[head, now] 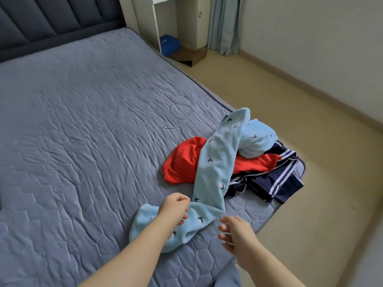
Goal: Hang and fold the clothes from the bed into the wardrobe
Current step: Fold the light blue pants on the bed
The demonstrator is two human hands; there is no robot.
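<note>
1. Head view: bed, grey-blue quilted cover, filled the left and centre of the scene and bore all the clothes at its near right corner.
2. Floor, beige, ran along the right side of the bed to the far wall.
3. Headboard, dark padded panels, stood at the far left.
4. Curtain, pale blue-grey, hung at the far side to the right of a white shelf unit.
5. Light blue garment, printed with small dark birds, lay stretched in a long band from the clothes pile towards the near edge, its far part bunched on top of the pile.
6. Navy garment, white-striped, lay lowest in the pile at the bed's right edge.
7. Red garment lay crumpled under the light blue band, showing on both sides of it.
8. Left hand pinched the light blue garment at its near part, fingers curled round the cloth.
9. Right hand hung just beside the garment's near right edge, fingers loosely curled, grasping nothing.
10. Blue bag sat on the floor under the far shelf unit.
11. Cable, thin and looped, lay on the bed beyond the pile.
</note>
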